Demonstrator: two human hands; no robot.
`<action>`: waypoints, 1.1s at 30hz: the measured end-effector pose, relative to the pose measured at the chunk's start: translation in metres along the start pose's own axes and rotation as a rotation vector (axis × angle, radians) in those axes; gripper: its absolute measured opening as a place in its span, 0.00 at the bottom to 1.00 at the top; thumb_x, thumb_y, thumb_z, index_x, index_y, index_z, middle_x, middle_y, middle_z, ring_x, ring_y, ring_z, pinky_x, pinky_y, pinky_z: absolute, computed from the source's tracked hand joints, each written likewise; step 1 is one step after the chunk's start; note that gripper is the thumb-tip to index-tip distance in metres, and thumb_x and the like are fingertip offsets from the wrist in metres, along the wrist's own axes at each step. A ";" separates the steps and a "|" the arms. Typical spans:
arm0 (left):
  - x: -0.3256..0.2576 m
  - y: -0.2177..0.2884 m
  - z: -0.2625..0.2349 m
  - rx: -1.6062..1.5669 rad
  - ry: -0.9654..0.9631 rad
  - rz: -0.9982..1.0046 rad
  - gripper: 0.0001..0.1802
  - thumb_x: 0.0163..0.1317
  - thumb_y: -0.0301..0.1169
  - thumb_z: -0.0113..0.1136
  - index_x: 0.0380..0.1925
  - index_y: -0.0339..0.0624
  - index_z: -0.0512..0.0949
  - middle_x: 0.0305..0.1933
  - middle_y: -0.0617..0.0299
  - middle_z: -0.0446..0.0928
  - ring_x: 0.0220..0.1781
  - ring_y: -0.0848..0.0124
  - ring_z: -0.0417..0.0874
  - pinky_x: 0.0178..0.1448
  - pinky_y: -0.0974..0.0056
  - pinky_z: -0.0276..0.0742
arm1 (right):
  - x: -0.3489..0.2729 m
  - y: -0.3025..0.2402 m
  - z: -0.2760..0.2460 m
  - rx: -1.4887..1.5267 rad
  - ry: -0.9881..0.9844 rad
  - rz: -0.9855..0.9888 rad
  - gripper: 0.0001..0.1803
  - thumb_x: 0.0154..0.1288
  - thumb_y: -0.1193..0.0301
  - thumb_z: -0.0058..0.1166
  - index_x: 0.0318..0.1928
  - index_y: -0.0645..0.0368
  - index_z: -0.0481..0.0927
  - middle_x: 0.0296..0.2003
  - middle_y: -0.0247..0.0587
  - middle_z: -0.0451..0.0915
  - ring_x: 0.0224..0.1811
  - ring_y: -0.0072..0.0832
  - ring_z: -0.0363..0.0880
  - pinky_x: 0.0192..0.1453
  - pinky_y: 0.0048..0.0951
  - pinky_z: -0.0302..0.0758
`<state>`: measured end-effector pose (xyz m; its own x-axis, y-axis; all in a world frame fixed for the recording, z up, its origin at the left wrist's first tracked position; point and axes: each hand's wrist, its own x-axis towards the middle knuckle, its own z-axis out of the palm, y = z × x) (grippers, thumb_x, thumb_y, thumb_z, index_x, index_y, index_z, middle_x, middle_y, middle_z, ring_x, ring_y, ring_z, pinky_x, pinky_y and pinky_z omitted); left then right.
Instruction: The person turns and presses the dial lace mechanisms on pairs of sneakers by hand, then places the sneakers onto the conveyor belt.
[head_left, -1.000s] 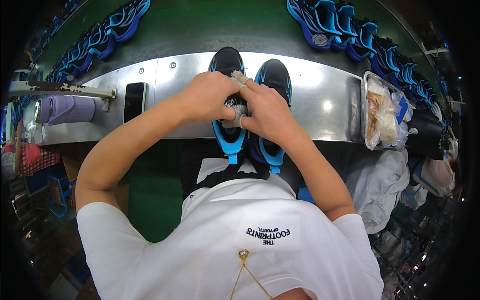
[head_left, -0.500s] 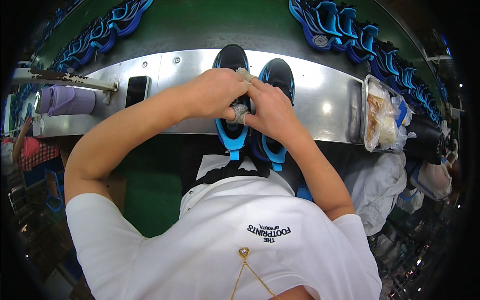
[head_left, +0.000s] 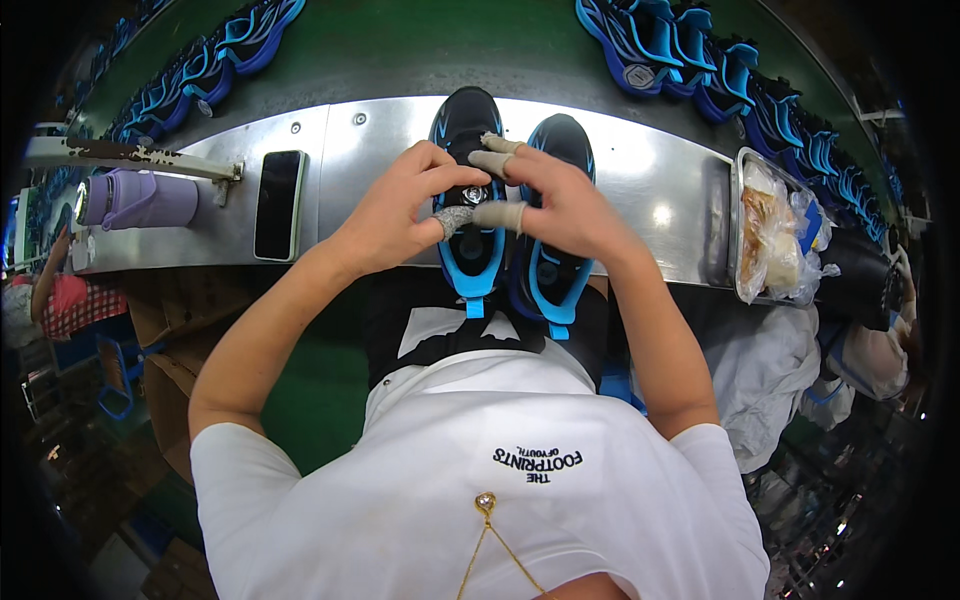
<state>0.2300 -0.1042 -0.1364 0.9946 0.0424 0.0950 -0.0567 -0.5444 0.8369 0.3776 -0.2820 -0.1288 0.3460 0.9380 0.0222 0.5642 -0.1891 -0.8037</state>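
Two black sports shoes with bright blue trim stand side by side, toes pointing away and heels over the near edge of the metal ledge. On the instep of the left sports shoe (head_left: 467, 112) sits a small round silvery dial (head_left: 474, 195). My left hand (head_left: 405, 205) has its index finger and grey-wrapped thumb closed about this dial. Beige covers sit on several fingers of my right hand (head_left: 560, 205). Those fingers are stretched out and apart over the same shoe, close to the dial. Beside it, the right sports shoe (head_left: 558, 145) is partly hidden under my right hand.
A phone (head_left: 279, 205) and a lilac flask (head_left: 150, 200) are on the left of the ledge (head_left: 370, 150), near a worn metal bar (head_left: 130, 155). At right lies a metal tray (head_left: 737, 225) with plastic bags. More shoes (head_left: 660, 50) line the green surface beyond.
Both hands have drawn apart and loosened, uncovering the dial. My left forearm has swung inward, so the phone shows fully. My right fingers have straightened out over the shoe.
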 end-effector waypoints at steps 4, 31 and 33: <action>-0.002 0.008 0.013 -0.024 0.083 -0.008 0.22 0.50 0.24 0.64 0.49 0.40 0.80 0.44 0.57 0.71 0.51 0.62 0.74 0.57 0.62 0.70 | 0.005 0.002 -0.005 0.171 -0.025 0.206 0.27 0.61 0.60 0.65 0.58 0.59 0.79 0.53 0.48 0.79 0.45 0.37 0.79 0.51 0.33 0.76; -0.035 0.017 0.024 0.181 0.378 0.015 0.23 0.57 0.28 0.64 0.55 0.43 0.77 0.50 0.58 0.80 0.54 0.60 0.76 0.57 0.62 0.70 | 0.004 0.007 -0.007 0.336 0.209 0.224 0.18 0.67 0.67 0.59 0.57 0.53 0.81 0.48 0.39 0.81 0.49 0.27 0.78 0.56 0.26 0.74; -0.050 0.051 0.024 0.164 0.186 -0.031 0.25 0.52 0.30 0.68 0.53 0.42 0.78 0.49 0.53 0.78 0.56 0.54 0.75 0.61 0.54 0.69 | -0.014 0.012 -0.030 0.427 0.375 0.262 0.16 0.71 0.68 0.55 0.57 0.57 0.81 0.45 0.31 0.82 0.45 0.19 0.77 0.51 0.23 0.74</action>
<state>0.1792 -0.1541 -0.1118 0.9616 0.2065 0.1806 0.0038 -0.6683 0.7439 0.4026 -0.3062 -0.1210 0.7158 0.6954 -0.0626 0.1022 -0.1931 -0.9758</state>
